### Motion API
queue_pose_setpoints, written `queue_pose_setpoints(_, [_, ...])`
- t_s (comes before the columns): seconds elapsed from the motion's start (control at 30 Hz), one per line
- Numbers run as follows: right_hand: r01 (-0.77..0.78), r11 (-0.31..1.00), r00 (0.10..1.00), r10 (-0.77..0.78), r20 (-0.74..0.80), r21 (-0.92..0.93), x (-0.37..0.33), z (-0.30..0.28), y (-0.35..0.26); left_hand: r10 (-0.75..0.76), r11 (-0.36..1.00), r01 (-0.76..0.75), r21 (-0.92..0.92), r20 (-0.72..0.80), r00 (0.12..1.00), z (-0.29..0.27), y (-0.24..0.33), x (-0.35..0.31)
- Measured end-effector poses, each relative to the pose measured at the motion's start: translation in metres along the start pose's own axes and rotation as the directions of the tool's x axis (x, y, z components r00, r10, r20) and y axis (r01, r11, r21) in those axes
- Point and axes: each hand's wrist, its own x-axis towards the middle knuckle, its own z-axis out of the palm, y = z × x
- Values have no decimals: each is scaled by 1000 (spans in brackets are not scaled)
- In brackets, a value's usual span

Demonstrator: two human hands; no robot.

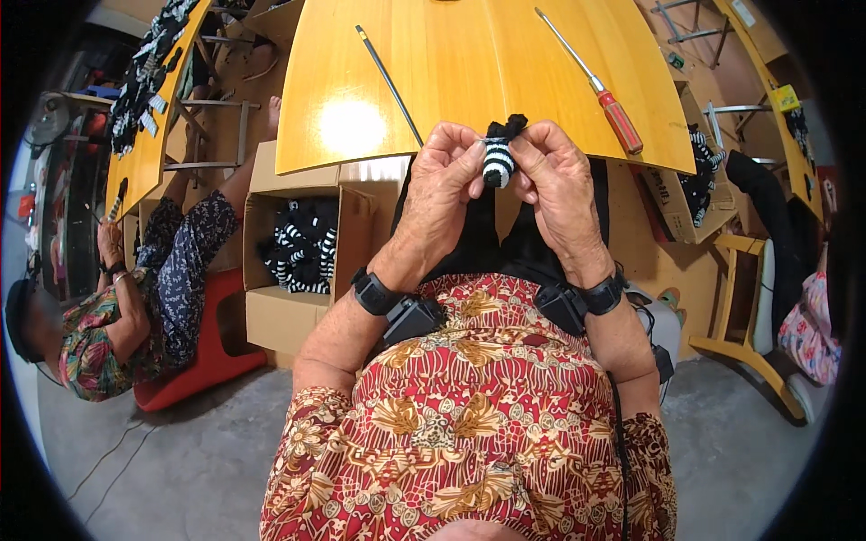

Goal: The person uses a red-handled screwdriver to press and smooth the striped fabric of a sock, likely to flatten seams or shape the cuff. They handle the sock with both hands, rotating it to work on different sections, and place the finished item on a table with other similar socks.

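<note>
small striped knit piece [498, 160], black-and-white bands, black top

Between my hands I see a small knitted piece [498, 160], soft matt yarn in black and white stripes, and it lies over a worktop [469, 81] of smooth varnished wood, glossy enough to throw back a bright glare spot. On that wood rest a screwdriver [591, 83] with a shiny metal shaft and a red plastic handle, and a thin dull metal rod [388, 83]. Beside it stands an open box [302, 243] of matt brown cardboard holding more striped knitwear, above a rough grey concrete floor [180, 469].
</note>
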Motion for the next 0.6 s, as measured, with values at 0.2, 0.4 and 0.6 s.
queue_pose_setpoints(0.2, [2,998,1000,-1,-6,67,3,-7,0,-106,992,116,-58,157,982,1,2,-3])
queue_pose_setpoints(0.4, [-9,998,1000,9,-5,66,3,-3,0,-145,989,138,51,174,974,-4,3,-9])
queue_pose_setpoints(0.6, [-69,995,984,81,156,-77,1,-17,-4,-19,991,15,131,28,999,-2,5,-4])
